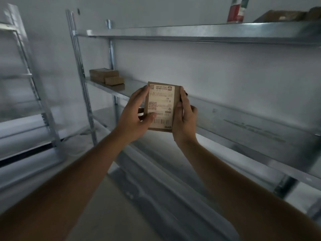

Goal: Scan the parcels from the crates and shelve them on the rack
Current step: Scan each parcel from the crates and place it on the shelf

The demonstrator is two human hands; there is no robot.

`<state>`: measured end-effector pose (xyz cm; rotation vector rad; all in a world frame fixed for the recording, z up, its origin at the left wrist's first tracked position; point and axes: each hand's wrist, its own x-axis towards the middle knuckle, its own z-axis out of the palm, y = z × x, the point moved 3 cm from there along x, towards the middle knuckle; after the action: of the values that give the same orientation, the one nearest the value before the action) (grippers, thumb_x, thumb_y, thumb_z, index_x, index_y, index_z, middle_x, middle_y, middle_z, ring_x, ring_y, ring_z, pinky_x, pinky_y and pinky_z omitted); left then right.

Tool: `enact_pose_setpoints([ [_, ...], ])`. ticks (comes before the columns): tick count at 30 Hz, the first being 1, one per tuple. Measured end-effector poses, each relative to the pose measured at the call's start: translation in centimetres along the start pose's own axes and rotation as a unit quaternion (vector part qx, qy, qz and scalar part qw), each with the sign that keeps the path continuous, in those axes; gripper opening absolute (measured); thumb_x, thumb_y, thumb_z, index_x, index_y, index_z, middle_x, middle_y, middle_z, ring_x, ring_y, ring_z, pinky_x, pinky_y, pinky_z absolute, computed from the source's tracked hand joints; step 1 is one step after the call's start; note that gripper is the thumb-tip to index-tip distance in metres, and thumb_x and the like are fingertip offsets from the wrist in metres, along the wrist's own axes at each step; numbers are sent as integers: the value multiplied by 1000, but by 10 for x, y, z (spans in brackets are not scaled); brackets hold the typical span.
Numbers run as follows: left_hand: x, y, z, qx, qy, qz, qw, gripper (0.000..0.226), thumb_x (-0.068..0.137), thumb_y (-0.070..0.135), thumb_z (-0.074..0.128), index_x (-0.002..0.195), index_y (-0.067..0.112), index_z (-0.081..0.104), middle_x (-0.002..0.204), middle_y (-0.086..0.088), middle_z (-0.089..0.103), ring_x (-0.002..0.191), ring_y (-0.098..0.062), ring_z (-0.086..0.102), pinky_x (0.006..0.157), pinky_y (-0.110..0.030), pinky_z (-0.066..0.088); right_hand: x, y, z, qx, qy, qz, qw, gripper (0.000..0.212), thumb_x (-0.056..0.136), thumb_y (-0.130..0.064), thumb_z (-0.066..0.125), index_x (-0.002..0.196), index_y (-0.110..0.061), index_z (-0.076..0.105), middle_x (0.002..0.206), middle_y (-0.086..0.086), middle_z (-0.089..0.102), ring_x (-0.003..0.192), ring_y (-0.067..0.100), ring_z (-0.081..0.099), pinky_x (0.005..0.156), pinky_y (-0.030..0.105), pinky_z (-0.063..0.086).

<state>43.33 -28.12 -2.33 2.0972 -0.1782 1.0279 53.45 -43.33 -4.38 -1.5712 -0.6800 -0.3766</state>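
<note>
Labelled cardboard parcel gripped by both hands, left hand and right hand, before the rack's middle shelf. Shelved boxes sit at far left; this one not yet placed.

From my feed I see a red, white and green can standing upright on the top level at the upper right, its top cut off by the frame edge. Just to its right on the same level lies a brown, blurred bundle; I cannot tell what it is. A second metal frame stands off to the left, well apart, its upright leaning across my wide-angle view. Behind everything runs a plain pale wall. Below, I make out a beige stretch of floor.
</note>
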Motion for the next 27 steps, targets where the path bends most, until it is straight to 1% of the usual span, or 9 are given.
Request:
enact_pose_setpoints([
  [3,18,-29,-13,2,18,-10,1000,82,96,3,71,165,22,29,163,6,34,136,-29,55,89,-22,60,27,12,34,5,-17,-10,1000,50,117,-36,30,165,-46,29,123,-1,41,106,-1,52,82,1,45],
  [4,25,-39,-20,0,22,-14,1000,82,96,3,71,165,22,30,163,6,34,138,-27,54,89,-21,60,36,15,46,7,-22,-13,1000,50,117,-36,29,165,-46,29,124,0,41,106,-1,52,81,1,46],
  [7,45,-75,-40,-7,27,-21,999,81,97,3,70,164,25,30,162,10,33,139,-25,53,92,-26,61,63,26,88,18,-30,-23,999,48,117,-35,29,164,-47,29,125,4,42,106,1,54,86,7,48],
  [11,74,-132,-73,5,24,-37,999,80,99,6,69,164,27,29,163,10,33,135,-23,56,91,-29,62,96,42,152,15,-21,-34,999,48,117,-34,31,164,-41,33,124,7,43,102,-12,52,83,0,45],
  [14,98,-180,-100,5,14,-38,999,80,100,5,68,165,27,27,165,6,34,137,-25,55,92,-29,62,119,51,204,9,-12,-33,999,48,117,-34,30,165,-39,33,124,10,44,104,-4,51,84,-1,44],
  [17,122,-227,-128,-3,3,-42,999,80,100,6,68,166,26,27,165,3,35,137,-23,54,94,-31,62,143,57,254,-1,-1,-24,1000,49,117,-35,30,165,-40,33,121,8,44,100,-15,50,80,-3,42],
  [19,140,-256,-146,-3,-8,-39,999,80,100,7,68,166,26,26,164,3,35,144,-24,48,97,-35,61,158,62,284,-5,6,-11,1000,49,117,-37,30,165,-41,33,122,6,43,101,-7,52,77,-3,43],
  [22,165,-296,-169,-14,-21,-34,999,81,99,6,68,166,26,26,164,6,34,150,-20,39,100,-32,59,179,70,324,-17,20,-1,1000,49,116,-37,30,165,-42,32,122,7,45,102,1,52,77,-5,41],
  [27,197,-364,-191,-23,-32,-60,997,82,99,6,69,165,30,26,163,7,38,146,-18,45,104,-36,57,216,92,385,-39,23,19,999,49,117,-33,31,165,-41,33,120,7,45,98,-11,48,78,-8,35],
])
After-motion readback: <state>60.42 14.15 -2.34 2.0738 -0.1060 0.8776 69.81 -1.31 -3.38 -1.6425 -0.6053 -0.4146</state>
